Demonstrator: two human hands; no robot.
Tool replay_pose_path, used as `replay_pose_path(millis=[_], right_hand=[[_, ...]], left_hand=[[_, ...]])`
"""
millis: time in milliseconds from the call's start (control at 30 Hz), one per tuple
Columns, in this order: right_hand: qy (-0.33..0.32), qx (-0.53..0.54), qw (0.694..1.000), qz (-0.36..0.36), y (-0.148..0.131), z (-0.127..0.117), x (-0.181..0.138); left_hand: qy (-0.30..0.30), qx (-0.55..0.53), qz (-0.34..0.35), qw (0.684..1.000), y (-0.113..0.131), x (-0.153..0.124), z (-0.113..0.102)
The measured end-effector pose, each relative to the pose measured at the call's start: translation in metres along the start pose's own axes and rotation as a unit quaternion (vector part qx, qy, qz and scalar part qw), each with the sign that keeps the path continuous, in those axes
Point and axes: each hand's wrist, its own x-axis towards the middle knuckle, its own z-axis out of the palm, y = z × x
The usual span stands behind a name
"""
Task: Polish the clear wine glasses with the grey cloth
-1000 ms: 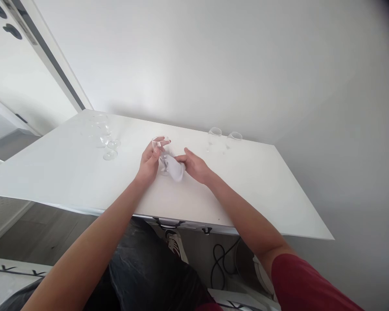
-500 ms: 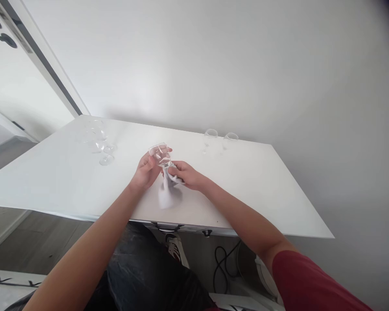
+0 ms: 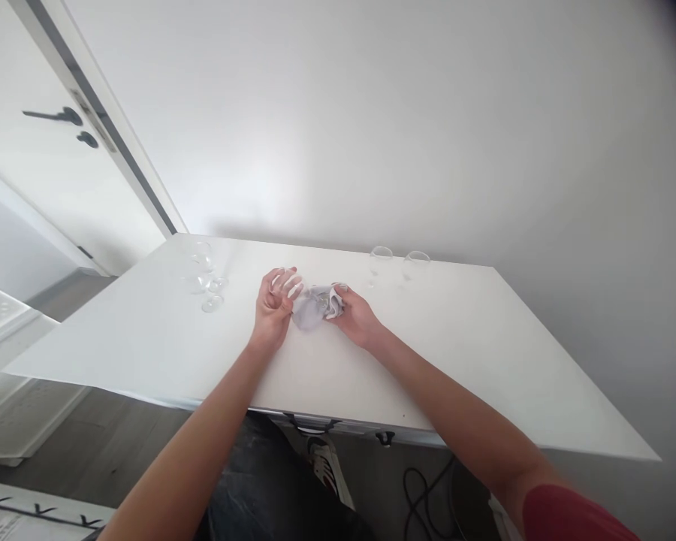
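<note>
Over the front middle of the white table (image 3: 462,361), my left hand (image 3: 270,312) curls around the bowl of a clear stemmed glass (image 3: 286,284). Its fingers show through the glass. A crumpled pale grey cloth (image 3: 311,309) is bunched in my right hand (image 3: 356,312), at the stem and foot end of the same glass. The glass looks tilted on its side, bowl to the left. Cloth and fingers cover most of the stem and foot.
Two stemmed glasses, one (image 3: 381,263) beside another (image 3: 417,264), stand upright near the wall. At the left, more clear glasses (image 3: 201,259) are grouped; a round foot (image 3: 212,303) shows there. A door (image 3: 28,150) is far left; a black cable (image 3: 422,496) lies below the table.
The glass has tipped from more upright to lying sideways. My right hand and the cloth have moved to its foot end, and the hanging cloth is gathered higher. The camera view has shifted.
</note>
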Motion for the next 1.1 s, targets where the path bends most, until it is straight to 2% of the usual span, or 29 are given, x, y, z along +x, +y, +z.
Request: replay_pose_path(millis=[167,333,467,533,633,667,733,800,867,1033,1100], right_hand=[[-0.023,-0.094,0.995,0.008,0.003,0.003,-0.004],[0.030,-0.209,0.977,0.021,0.007,-0.004,-0.001],[0.088,-0.287,0.954,0.020,0.004,-0.007,-0.001],[0.103,-0.266,0.958,0.018,0.003,-0.006,-0.002],[0.031,-0.183,0.982,0.023,0.003,-0.003,-0.004],[0.005,-0.174,0.984,0.030,0.005,-0.002,-0.004],[0.001,-0.210,0.977,0.035,0.008,-0.003,-0.003],[0.038,-0.291,0.956,0.012,0.010,-0.006,-0.001],[0.076,-0.379,0.922,-0.015,0.010,-0.009,0.002],[0.122,-0.544,0.829,-0.046,0.004,-0.015,0.002],[0.142,-0.591,0.788,-0.095,0.003,-0.014,-0.001]], left_hand=[[-0.033,0.059,-0.011,0.998,0.005,-0.005,0.004],[-0.111,0.087,-0.030,0.990,0.005,-0.009,0.010],[-0.103,0.085,-0.035,0.990,0.005,-0.008,0.008],[-0.088,0.080,-0.032,0.992,0.005,-0.007,0.007],[-0.081,0.070,-0.024,0.994,0.006,-0.007,0.006],[-0.085,0.068,-0.022,0.994,0.005,-0.008,0.006],[-0.098,0.069,-0.023,0.993,0.005,-0.009,0.006],[-0.117,0.072,-0.030,0.990,0.004,-0.010,0.006],[-0.125,0.076,-0.036,0.989,0.004,-0.010,0.006],[-0.079,0.085,-0.031,0.993,0.004,-0.007,0.005],[-0.059,0.096,-0.025,0.993,0.004,-0.006,0.004]])
